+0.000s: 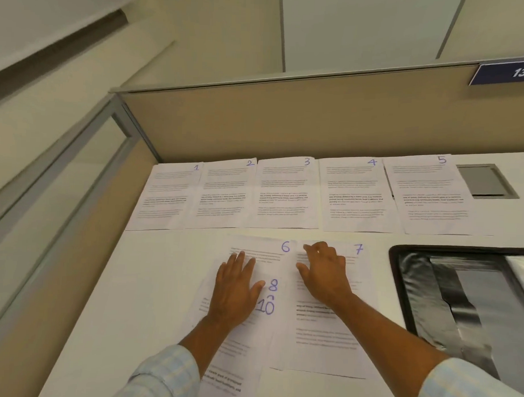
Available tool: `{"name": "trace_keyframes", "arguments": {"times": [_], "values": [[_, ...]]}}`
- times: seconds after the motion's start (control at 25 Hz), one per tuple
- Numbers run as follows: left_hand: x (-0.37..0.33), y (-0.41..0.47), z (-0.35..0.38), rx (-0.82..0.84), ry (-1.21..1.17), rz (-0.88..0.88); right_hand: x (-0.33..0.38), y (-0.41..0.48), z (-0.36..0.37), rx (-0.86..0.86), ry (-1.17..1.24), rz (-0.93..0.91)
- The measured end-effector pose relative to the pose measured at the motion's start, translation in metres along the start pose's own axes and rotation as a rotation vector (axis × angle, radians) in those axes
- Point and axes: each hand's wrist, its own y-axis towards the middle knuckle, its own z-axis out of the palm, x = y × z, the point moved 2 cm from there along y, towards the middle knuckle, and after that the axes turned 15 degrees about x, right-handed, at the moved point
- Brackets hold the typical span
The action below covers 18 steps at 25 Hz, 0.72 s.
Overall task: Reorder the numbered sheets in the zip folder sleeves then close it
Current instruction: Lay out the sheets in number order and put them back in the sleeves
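Head view: left hand point(236, 289) flat, fingers point(240, 263) straight, pins overlapped sheet 6 point(274, 265), 8 and 10. Right hand point(323, 271) presses sheet 7 point(333, 334), fingers relaxed. Paper looks light and floppy: slide it, lift a corner. Zip folder point(403, 289) lies open, right.

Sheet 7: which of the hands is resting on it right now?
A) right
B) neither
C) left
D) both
A: the right hand lies on sheet 7, while the left hand rests on the overlapped pile marked 6, 8 and 10 beside it.
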Motion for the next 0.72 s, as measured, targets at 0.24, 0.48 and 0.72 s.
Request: {"name": "trace_keyframes", "arguments": {"times": [0.24,0.48,0.72], "values": [[0.033,-0.004,0.021,0.071,0.022,0.06,0.026,0.046,-0.007,0.128,-0.152,0.035],[0.039,-0.004,0.035,0.04,0.05,0.062,0.044,0.06,-0.012,0.053,-0.128,0.092],[0.04,0.009,0.036,-0.011,-0.02,0.056,0.052,0.033,-0.037,-0.155,0.537,-0.042]]}}
